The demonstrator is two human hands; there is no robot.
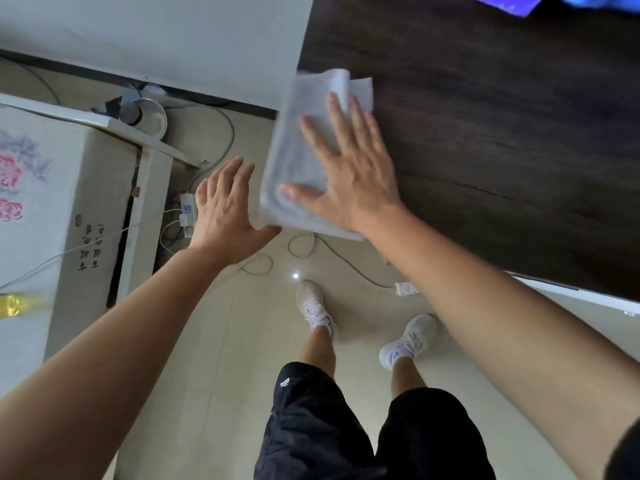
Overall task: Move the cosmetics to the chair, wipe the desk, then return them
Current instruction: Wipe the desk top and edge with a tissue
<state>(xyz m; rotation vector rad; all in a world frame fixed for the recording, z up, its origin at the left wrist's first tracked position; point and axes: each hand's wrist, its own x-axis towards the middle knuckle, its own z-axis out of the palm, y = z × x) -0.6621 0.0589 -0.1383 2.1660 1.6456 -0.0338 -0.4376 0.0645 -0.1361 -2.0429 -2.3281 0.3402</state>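
Note:
A pale grey cloth (pixel 298 161) lies over the left end of the dark wooden desk (pixel 502 133), part of it hanging past the desk's edge. My right hand (pixel 349 168) presses flat on the cloth with fingers spread and straight. My left hand (pixel 225 209) is just off the desk's left edge, fingers straight, and its thumb side touches the cloth's overhanging lower corner. No cosmetics or chair can be made out in this view.
A bed with a flower-printed cover (pixel 38 209) stands at the left, a yellowish object (pixel 10 306) on it. Power strips (pixel 187 209) and cables (pixel 301 244) lie on the tiled floor near my feet. Something blue (pixel 519 3) sits at the desk's far edge.

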